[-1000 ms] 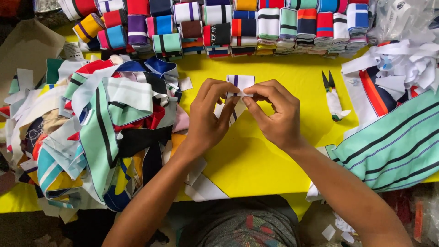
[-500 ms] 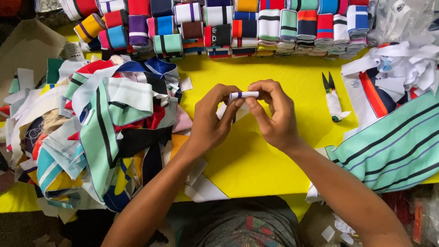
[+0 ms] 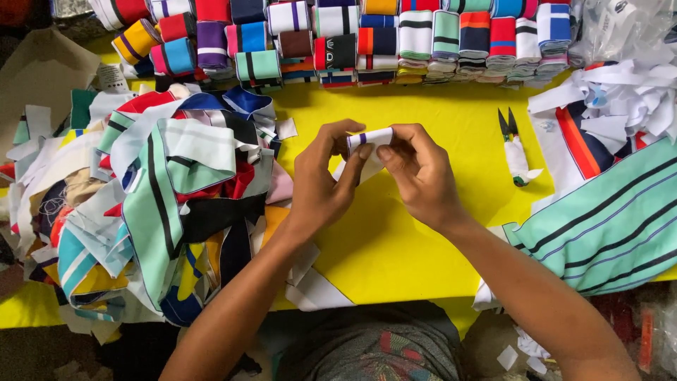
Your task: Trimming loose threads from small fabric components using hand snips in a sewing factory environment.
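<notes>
Fingers of the left hand point(image 3: 321, 187) and right hand point(image 3: 419, 176) pinch a small white strip with a purple stripe point(image 3: 368, 138) above the middle of the yellow table point(image 3: 395, 247), where a loose grip could let the roll spring open, the snips point(image 3: 515, 148) lying unused toward the right edge.

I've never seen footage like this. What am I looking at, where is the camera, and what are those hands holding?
No machine here: a person wears a camera on the head, so you look down at their own arms. The left hand and right hand together pinch a small white fabric strip with a purple stripe above a yellow table. A heap of striped fabric pieces lies on the left, rolled bundles line the far edge, small snips lie to the right, beside teal striped cloth.
</notes>
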